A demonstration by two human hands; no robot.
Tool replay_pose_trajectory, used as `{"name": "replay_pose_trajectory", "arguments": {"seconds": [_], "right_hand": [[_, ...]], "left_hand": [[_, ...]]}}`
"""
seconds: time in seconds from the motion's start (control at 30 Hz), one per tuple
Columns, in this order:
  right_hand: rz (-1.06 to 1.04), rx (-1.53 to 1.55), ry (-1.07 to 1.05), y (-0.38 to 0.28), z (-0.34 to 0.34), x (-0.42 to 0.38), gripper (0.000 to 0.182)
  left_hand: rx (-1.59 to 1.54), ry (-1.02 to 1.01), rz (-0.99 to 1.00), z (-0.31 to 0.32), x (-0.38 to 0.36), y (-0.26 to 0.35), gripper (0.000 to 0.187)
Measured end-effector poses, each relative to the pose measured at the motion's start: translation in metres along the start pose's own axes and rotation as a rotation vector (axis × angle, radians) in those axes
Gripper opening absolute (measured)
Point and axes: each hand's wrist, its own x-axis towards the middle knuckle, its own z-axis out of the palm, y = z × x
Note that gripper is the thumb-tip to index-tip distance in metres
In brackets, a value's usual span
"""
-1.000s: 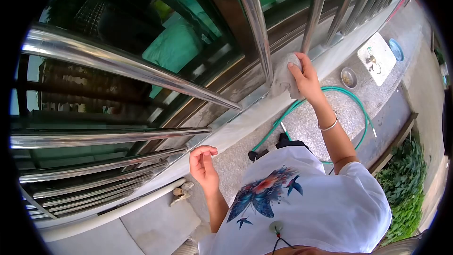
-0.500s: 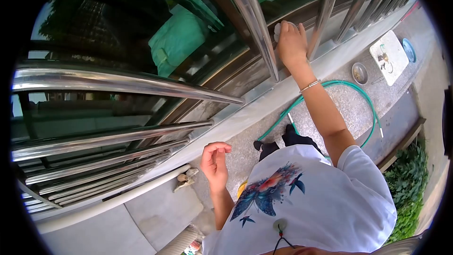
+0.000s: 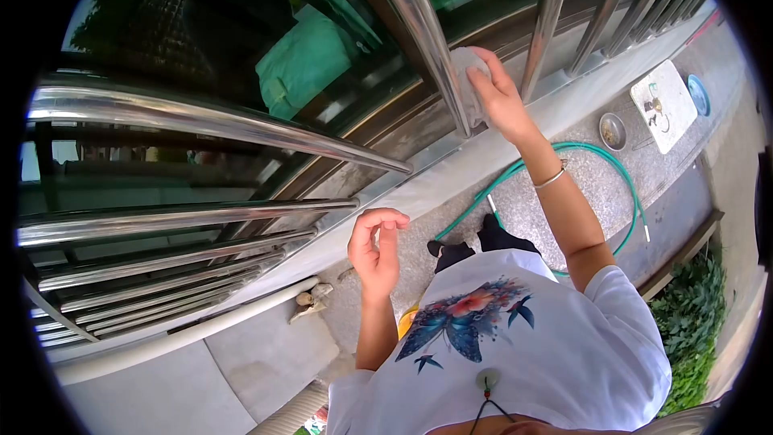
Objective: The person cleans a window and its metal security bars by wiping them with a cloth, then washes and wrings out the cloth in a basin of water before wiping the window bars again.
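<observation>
My right hand (image 3: 501,97) reaches between upright metal bars and grips a pale grey cloth (image 3: 470,84). The cloth is pressed against the lower part of a shiny metal bar (image 3: 441,52), beside the window frame. Part of the cloth is hidden by the bar and my fingers. In front of my chest hangs my left hand (image 3: 375,254), loosely curled with a gap between thumb and fingers and nothing visible in it. It is near the ledge (image 3: 334,243) below the bars, apart from it.
Behind the bars is a dark window (image 3: 161,56) with a green bundle (image 3: 302,64) beyond the glass. On the ground lie a green hose (image 3: 620,163), a metal bowl (image 3: 612,130), a white board (image 3: 664,109) and a blue basin (image 3: 698,95). A pale pipe (image 3: 193,334) runs below the ledge.
My right hand has moved down and slightly right, bringing the cloth from the window frame onto the bar. More of the cloth now shows. My left hand has risen a little, still curled.
</observation>
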Motion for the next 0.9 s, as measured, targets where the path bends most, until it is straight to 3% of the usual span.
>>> {"name": "replay_pose_trajectory", "arguments": {"seconds": [0.17,0.23,0.3,0.37,0.47,0.57,0.63,0.7,0.73,0.77,0.83,0.87,0.9], "right_hand": [[-0.067,-0.216,-0.048,-0.007,0.016,0.004,0.031],[-0.307,-0.176,-0.111,-0.021,0.026,0.005,0.034],[-0.315,-0.108,-0.279,-0.028,0.023,0.019,0.039],[-0.136,-0.244,-0.561,-0.028,0.014,0.04,0.038],[-0.276,-0.517,-0.771,-0.007,0.021,0.055,0.036],[-0.28,-0.731,-0.886,-0.017,0.022,0.06,0.034],[-0.26,-0.707,-0.871,-0.01,0.014,0.057,0.032],[-0.32,-0.765,-0.636,-0.014,0.006,0.044,0.033],[-0.257,-1.03,-0.567,-0.023,0.001,0.037,0.034],[-0.258,-1.033,-0.576,-0.033,-0.001,0.026,0.034],[-0.472,-1.27,-0.234,-0.054,-0.005,-0.004,0.03],[-0.471,-1.271,-0.236,-0.065,-0.007,-0.018,0.03],[-0.329,-1.127,-0.103,-0.075,-0.009,-0.031,0.03]], "left_hand": [[0.095,-0.009,0.073,-0.007,-0.002,0.008,0.007],[0.12,0.007,0.065,-0.009,-0.006,0.008,0.007],[0.081,0.059,0.003,-0.011,-0.009,0.004,0.007],[0.047,0.081,-0.028,-0.013,-0.014,0.001,0.007],[0.005,0.083,-0.086,-0.017,-0.018,-0.007,0.007],[-0.018,0.088,-0.139,-0.015,-0.018,-0.012,0.007],[-0.025,0.092,-0.157,-0.016,-0.019,-0.012,0.007],[0.005,0.048,-0.15,-0.017,-0.018,-0.013,0.007],[0.0,0.055,-0.151,-0.018,-0.018,-0.014,0.007],[0.0,0.06,-0.176,-0.018,-0.019,-0.015,0.007],[0.002,0.065,-0.213,-0.018,-0.022,-0.016,0.007],[0.0,0.064,-0.237,-0.017,-0.022,-0.019,0.008],[-0.002,0.063,-0.258,-0.016,-0.021,-0.022,0.008]]}}
